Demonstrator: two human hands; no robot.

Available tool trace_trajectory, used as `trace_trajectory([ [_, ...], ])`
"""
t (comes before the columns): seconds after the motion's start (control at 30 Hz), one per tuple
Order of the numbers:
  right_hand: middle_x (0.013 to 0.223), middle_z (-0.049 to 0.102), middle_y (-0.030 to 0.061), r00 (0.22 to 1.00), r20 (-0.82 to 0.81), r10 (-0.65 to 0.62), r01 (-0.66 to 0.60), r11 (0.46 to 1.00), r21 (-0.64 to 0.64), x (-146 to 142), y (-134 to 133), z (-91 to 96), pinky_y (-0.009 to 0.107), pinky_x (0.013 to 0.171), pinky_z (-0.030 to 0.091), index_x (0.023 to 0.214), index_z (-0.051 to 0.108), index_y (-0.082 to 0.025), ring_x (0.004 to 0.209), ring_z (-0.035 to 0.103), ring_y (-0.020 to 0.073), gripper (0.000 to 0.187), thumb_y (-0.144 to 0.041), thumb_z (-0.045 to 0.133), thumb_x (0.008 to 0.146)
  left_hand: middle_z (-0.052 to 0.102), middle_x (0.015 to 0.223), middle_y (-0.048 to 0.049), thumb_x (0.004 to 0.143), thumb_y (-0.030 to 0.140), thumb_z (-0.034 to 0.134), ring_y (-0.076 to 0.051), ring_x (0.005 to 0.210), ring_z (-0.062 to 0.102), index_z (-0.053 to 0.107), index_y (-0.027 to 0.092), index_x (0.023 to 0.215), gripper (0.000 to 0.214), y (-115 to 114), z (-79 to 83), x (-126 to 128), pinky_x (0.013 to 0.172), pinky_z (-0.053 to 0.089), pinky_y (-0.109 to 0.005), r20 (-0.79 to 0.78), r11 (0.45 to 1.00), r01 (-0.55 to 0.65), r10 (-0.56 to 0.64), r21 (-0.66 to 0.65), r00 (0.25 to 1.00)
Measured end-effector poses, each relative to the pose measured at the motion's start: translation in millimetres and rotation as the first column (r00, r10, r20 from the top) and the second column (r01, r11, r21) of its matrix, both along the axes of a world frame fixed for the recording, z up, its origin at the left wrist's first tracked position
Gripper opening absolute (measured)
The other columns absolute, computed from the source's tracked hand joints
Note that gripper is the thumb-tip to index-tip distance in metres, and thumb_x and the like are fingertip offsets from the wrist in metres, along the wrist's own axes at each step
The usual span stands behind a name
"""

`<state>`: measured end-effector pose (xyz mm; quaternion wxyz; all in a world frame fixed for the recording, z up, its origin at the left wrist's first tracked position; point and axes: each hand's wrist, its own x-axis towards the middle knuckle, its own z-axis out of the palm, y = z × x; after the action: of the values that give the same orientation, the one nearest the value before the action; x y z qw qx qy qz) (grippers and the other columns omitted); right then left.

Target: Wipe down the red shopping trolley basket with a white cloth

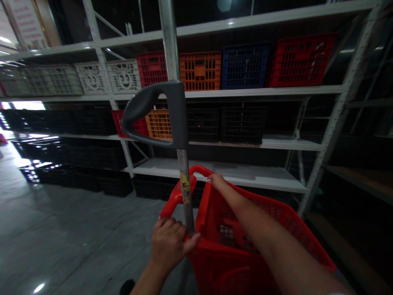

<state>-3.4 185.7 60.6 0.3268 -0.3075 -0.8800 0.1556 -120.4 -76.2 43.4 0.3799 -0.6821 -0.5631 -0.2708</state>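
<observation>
- left hand (168, 241) is closed in a fist round the metal pole (186, 192) of a red plastic shopping trolley (204, 256), below its grey handle (156, 110)
- right hand (217, 181) rests on the trolley's far rim, arm stretched across; i cannot tell how firmly it holds
- the trolley stands on a polished grey floor (76, 217), near white steel shelving (245, 174)
- the mesh bottom (229, 233) shows, partly hidden by the right arm; no goods can be made out there
- an orange crate (199, 71) and other coloured crates sit on the shelving, with black crates (242, 125) lower down, none in either hand
</observation>
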Motion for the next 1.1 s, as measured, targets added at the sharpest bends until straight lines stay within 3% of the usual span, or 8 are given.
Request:
trace_trajectory([
  [0.13, 0.081, 0.069, 0.0080, 0.999, 0.036, -0.012, 0.011, 1.000, 0.020, 1, -6, -5.6, 0.027, 0.074, 0.043, 0.078, 0.070, -0.013, 0.076, 0.062, 0.0176, 0.022, -0.008, 0.050, 0.073, 0.054, 0.049, 0.0007, 0.071, 0.047, 0.054, -0.015, 0.058, 0.048, 0.053, 0.021, 0.050, 0.035, 1, 1.3, 0, 0.067, 0.034, -0.034, 0.003, 1.000, 0.000, 0.000, -0.007, 1.000],
  [0.23, 0.086, 0.069, 0.0060, 0.997, 0.063, 0.039, -0.042, 0.998, 0.038, 12, -36, -15.7, 0.027, 0.078, 0.041, 0.082, 0.070, -0.017, 0.083, 0.061, 0.0168, 0.026, -0.006, 0.049, 0.072, 0.054, 0.049, 0.0006, 0.073, 0.048, 0.052, -0.014, 0.058, 0.048, 0.054, 0.021, 0.050, 0.035, 2, 2.6, 0, 0.067, 0.034, -0.033, -0.003, 1.000, 0.005, -0.005, 0.000, 1.000],
  [0.33, 0.091, 0.069, 0.0017, 0.972, 0.084, 0.219, -0.226, 0.971, 0.079, 27, -80, -26.3, 0.024, 0.079, 0.041, 0.089, 0.069, -0.022, 0.085, 0.059, 0.0145, 0.031, -0.005, 0.049, 0.072, 0.055, 0.050, 0.0003, 0.073, 0.048, 0.051, -0.015, 0.059, 0.049, 0.056, 0.021, 0.052, 0.035, 2, 2.5, 0, 0.067, 0.034, -0.034, -0.006, 1.000, 0.003, -0.003, -0.008, 1.000],
  [0.47, 0.100, 0.066, 0.0007, 0.860, 0.129, 0.493, -0.508, 0.850, 0.136, 40, -116, -28.9, 0.025, 0.082, 0.040, 0.098, 0.065, -0.024, 0.090, 0.058, 0.0136, 0.039, -0.002, 0.048, 0.071, 0.055, 0.050, 0.0003, 0.073, 0.048, 0.051, -0.015, 0.059, 0.049, 0.056, 0.021, 0.053, 0.034, 0, 1.4, 0, 0.066, 0.033, -0.034, -0.004, 1.000, 0.000, 0.000, -0.025, 1.000],
  [0.7, 0.093, 0.068, 0.0075, 0.941, 0.137, 0.311, -0.335, 0.914, 0.227, 29, -88, -14.6, 0.031, 0.077, 0.040, 0.091, 0.067, -0.014, 0.083, 0.058, 0.0183, 0.025, -0.010, 0.045, 0.079, 0.055, 0.049, -0.0001, 0.074, 0.047, 0.051, -0.015, 0.059, 0.049, 0.053, 0.021, 0.050, 0.036, 0, 3.3, 1, 0.067, 0.033, -0.035, -0.006, 1.000, -0.016, 0.016, -0.009, 1.000],
  [0.93, 0.103, 0.065, 0.0038, 0.835, 0.146, 0.531, -0.550, 0.802, 0.231, 42, -114, -42.6, 0.030, 0.081, 0.040, 0.105, 0.061, -0.022, 0.092, 0.055, 0.0164, 0.033, -0.009, 0.045, 0.079, 0.055, 0.050, 0.0003, 0.073, 0.046, 0.052, -0.015, 0.058, 0.048, 0.053, 0.021, 0.051, 0.033, 0, 0.7, 0, 0.068, 0.034, -0.034, 0.005, 1.000, 0.017, -0.017, -0.007, 1.000],
  [1.0, 0.104, 0.065, 0.0046, 0.863, 0.139, 0.485, -0.504, 0.841, 0.195, 41, -102, -37.2, 0.030, 0.082, 0.040, 0.106, 0.061, -0.021, 0.092, 0.055, 0.0169, 0.032, -0.011, 0.044, 0.080, 0.055, 0.050, 0.0001, 0.073, 0.046, 0.052, -0.015, 0.058, 0.048, 0.052, 0.020, 0.050, 0.034, 0, 0.6, 0, 0.068, 0.033, -0.034, 0.008, 1.000, 0.010, -0.010, -0.004, 1.000],
  [1.1, 0.099, 0.066, 0.0050, 0.958, 0.030, 0.284, -0.285, 0.957, 0.058, 29, -71, -15.8, 0.029, 0.083, 0.040, 0.097, 0.066, -0.017, 0.093, 0.056, 0.0179, 0.026, -0.015, 0.046, 0.081, 0.054, 0.049, 0.0003, 0.072, 0.047, 0.053, -0.015, 0.058, 0.048, 0.052, 0.020, 0.049, 0.036, -1, 1.5, 2, 0.068, 0.033, -0.034, 0.004, 1.000, -0.002, 0.002, 0.002, 1.000],
])
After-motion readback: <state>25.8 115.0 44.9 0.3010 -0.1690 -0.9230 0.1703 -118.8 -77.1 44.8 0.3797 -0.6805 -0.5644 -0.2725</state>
